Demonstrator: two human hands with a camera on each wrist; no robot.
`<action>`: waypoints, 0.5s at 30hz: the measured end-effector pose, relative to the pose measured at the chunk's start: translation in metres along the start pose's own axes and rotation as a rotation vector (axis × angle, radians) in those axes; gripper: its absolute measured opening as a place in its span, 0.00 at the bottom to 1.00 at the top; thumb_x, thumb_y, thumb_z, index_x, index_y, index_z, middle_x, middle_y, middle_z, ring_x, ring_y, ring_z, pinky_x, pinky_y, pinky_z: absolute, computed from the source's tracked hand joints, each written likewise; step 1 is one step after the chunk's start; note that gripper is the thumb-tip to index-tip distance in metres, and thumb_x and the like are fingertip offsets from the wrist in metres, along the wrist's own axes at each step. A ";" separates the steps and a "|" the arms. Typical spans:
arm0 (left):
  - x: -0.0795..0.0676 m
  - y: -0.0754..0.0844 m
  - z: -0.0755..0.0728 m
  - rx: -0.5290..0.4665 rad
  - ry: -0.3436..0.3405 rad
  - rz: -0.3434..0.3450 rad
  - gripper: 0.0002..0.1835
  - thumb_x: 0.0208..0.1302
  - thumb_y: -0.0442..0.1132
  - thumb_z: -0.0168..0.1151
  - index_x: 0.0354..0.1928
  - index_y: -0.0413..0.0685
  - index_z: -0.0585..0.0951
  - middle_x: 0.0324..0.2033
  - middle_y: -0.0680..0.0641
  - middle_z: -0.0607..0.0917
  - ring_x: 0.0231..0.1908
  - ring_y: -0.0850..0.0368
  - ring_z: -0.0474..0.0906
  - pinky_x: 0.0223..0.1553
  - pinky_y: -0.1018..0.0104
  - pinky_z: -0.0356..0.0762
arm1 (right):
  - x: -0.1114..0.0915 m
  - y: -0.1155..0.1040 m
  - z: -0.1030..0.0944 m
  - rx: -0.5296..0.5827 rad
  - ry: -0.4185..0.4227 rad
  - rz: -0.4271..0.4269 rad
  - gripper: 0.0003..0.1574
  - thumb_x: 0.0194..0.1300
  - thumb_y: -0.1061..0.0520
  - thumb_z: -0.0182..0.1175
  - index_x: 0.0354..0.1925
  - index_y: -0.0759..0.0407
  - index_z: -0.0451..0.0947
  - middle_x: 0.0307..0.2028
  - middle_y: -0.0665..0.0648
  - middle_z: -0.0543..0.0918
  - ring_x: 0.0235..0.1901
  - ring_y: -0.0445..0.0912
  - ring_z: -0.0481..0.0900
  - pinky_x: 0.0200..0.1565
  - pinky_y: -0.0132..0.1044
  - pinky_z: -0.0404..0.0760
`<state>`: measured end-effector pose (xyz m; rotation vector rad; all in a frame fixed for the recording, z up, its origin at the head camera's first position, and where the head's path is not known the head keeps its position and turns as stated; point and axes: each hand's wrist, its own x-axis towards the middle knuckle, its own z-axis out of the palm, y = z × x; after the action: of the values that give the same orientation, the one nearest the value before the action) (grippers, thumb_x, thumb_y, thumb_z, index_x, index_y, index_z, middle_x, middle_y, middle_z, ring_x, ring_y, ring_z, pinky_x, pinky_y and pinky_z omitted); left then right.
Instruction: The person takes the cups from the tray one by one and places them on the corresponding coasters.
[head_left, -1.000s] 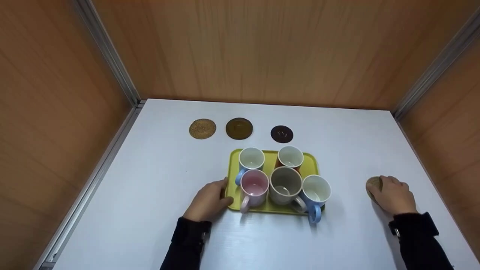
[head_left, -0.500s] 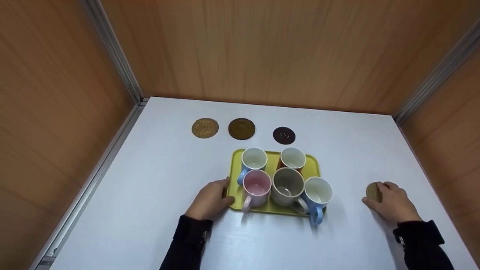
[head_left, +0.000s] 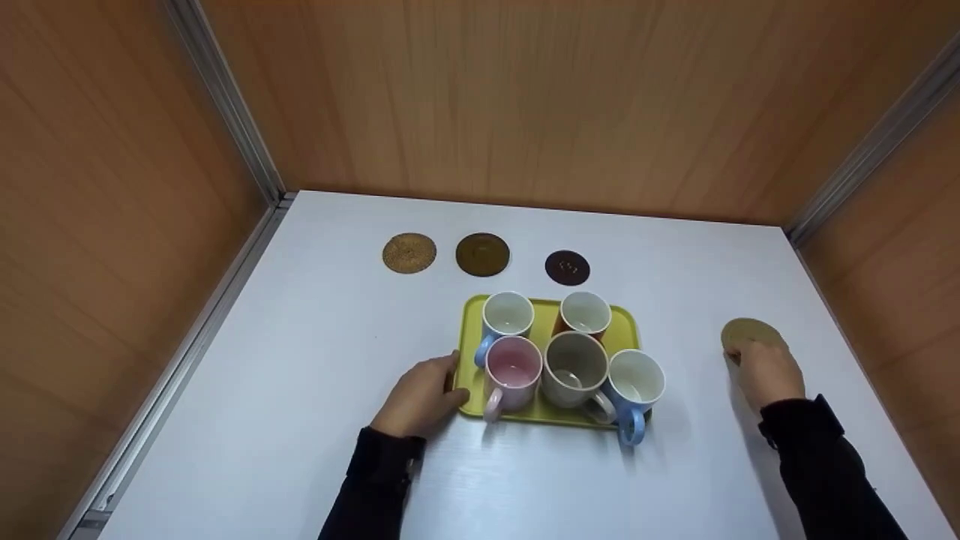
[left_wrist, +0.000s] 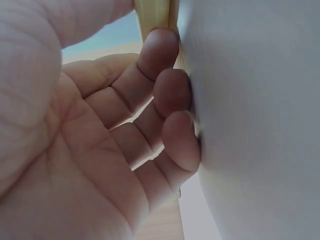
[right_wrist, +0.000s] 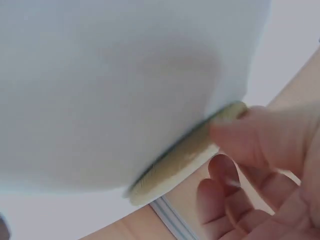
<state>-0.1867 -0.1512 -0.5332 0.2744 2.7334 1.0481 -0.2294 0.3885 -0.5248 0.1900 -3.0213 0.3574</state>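
Note:
A yellow tray point(head_left: 472, 322) carries several mugs. My left hand point(head_left: 420, 397) holds its left edge, thumb near the front corner; in the left wrist view, curled fingers point(left_wrist: 172, 92) meet the tray rim point(left_wrist: 152, 15). A pink mug point(head_left: 513, 371) and a grey mug point(head_left: 576, 371) stand in the front row with a blue mug point(head_left: 634, 379). Behind are a light-blue mug point(head_left: 508, 315) and a red-brown one point(head_left: 585, 313). To the right, my right hand point(head_left: 769, 375) pinches a round tan coaster point(head_left: 746, 330), seen edge-on in the right wrist view, thumb against it.
Along the back of the white table point(head_left: 322, 300) lie a tan woven coaster point(head_left: 409, 253), a brown coaster point(head_left: 483, 255) and a smaller dark coaster point(head_left: 567, 268). Wooden panels point(head_left: 525, 97) with metal corner strips enclose the back and sides. The front-right mug's handle overhangs the tray.
My right hand has gripped the tan coaster and moved it away from me; more of its face shows now. My left hand stays at the tray.

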 end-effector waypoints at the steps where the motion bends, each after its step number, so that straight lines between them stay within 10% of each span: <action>1: 0.000 0.000 0.000 0.004 0.003 0.003 0.31 0.68 0.39 0.72 0.72 0.45 0.78 0.41 0.52 0.86 0.42 0.56 0.78 0.52 0.54 0.79 | 0.002 -0.002 0.001 0.000 0.020 0.005 0.14 0.62 0.79 0.58 0.42 0.72 0.85 0.36 0.75 0.86 0.38 0.69 0.84 0.40 0.62 0.85; 7: 0.000 0.001 -0.001 0.007 0.014 0.000 0.34 0.68 0.39 0.72 0.75 0.43 0.76 0.48 0.49 0.88 0.47 0.56 0.79 0.58 0.50 0.81 | 0.016 -0.024 0.007 -0.079 -0.018 0.032 0.10 0.70 0.64 0.61 0.33 0.72 0.78 0.23 0.70 0.81 0.26 0.62 0.82 0.29 0.58 0.82; 15: -0.001 0.000 0.000 0.003 0.004 -0.001 0.31 0.68 0.39 0.71 0.73 0.45 0.78 0.44 0.51 0.87 0.44 0.56 0.80 0.55 0.51 0.81 | 0.041 -0.046 0.012 -0.015 -0.194 0.106 0.35 0.81 0.50 0.51 0.64 0.84 0.71 0.57 0.88 0.76 0.50 0.79 0.82 0.53 0.71 0.82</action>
<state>-0.1860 -0.1514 -0.5330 0.2725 2.7382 1.0455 -0.2643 0.3363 -0.5215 0.0676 -3.2331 0.3433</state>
